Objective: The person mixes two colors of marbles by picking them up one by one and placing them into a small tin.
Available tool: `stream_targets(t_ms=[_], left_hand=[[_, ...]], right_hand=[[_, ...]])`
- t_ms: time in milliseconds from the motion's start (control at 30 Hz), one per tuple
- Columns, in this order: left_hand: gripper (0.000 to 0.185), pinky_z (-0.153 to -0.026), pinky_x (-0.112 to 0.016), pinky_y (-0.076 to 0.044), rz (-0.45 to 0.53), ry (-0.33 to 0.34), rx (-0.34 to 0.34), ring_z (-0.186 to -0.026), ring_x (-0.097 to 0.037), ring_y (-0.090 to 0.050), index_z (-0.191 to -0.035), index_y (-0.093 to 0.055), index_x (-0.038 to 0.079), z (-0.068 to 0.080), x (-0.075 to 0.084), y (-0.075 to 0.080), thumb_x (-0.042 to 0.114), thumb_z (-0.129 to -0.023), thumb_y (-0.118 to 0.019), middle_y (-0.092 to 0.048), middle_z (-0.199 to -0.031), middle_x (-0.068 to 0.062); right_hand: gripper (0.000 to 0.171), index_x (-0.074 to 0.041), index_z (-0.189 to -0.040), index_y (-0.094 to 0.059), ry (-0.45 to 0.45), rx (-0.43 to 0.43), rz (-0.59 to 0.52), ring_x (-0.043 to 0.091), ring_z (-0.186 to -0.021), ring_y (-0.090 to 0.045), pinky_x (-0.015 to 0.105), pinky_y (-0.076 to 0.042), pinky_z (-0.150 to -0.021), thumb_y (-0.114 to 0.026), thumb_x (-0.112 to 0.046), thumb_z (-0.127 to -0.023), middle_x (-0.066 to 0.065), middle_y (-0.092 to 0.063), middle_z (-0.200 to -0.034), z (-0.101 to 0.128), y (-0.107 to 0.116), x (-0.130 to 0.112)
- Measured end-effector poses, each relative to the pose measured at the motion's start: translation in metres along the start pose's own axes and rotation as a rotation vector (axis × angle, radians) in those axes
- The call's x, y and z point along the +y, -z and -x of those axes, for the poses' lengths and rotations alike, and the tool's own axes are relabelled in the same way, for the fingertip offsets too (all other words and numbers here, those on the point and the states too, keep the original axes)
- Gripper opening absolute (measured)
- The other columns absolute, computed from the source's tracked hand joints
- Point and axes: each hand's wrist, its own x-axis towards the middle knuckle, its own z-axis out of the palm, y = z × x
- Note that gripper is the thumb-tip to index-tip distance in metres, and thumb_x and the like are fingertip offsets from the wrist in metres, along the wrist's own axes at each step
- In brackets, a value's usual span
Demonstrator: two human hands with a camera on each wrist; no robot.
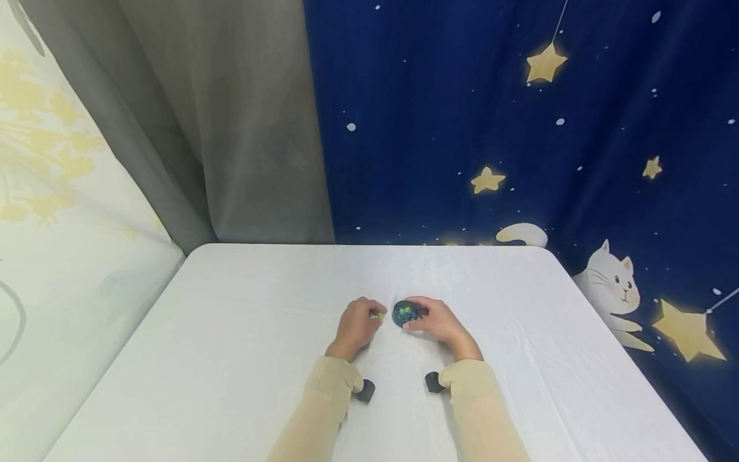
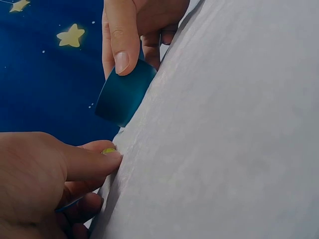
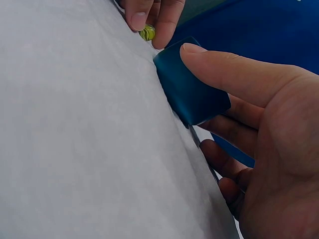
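Between the thumb and fingertips of my left hand (image 1: 356, 326) is a small yellow-green striped marble (image 3: 147, 33), mostly covered by the fingers in the left wrist view. My right hand (image 1: 440, 319) grips a small teal round cup (image 3: 189, 84) by its side, thumb on the near wall and fingers behind. Blue and yellow-green shiny pieces show within the cup's dark rim in the head view. The cup is tilted in both wrist views and close over the white cloth. A short gap separates the marble from the cup, with the marble to the cup's left.
A white cloth covers the table (image 1: 231, 359), which spreads out around both hands. Black wrist devices (image 1: 366, 391) sit at the cuffs of the beige sleeves (image 1: 323, 398). Behind the table hang a grey curtain (image 1: 254, 128) and a dark blue one (image 1: 416, 128) with stars and a cat.
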Motion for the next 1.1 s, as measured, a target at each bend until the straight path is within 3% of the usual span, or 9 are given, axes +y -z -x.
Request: stream_targets(t_ms=[667, 1100], left_hand=[[0.017, -0.076, -0.035, -0.048, 0.035, -0.045, 0.023, -0.081, -0.016, -0.058, -0.096, -0.074, 0.014, 0.002, -0.0002, 0.001, 0.005, -0.081, -0.074, -0.062, -0.086, 0.003], [0.017, -0.081, -0.036, -0.049, 0.086, -0.012, 0.035, -0.085, -0.016, -0.059, -0.097, -0.074, 0.015, 0.0021, 0.0009, 0.0034, 0.006, -0.083, -0.072, -0.063, -0.087, 0.004]], right_hand=[[0.057, -0.016, -0.126, -0.066, -0.002, 0.003, -0.001, 0.035, -0.119, -0.054, 0.053, -0.041, -0.098, -0.084, -0.02, -0.073, 0.011, -0.062, -0.126, 0.0022, 0.0011, 0.0004], [0.058, -0.016, -0.126, -0.065, -0.006, -0.008, -0.008, 0.036, -0.119, -0.054, 0.054, -0.041, -0.097, -0.085, -0.022, -0.072, 0.011, -0.062, -0.127, 0.0035, 0.0018, 0.0001]])
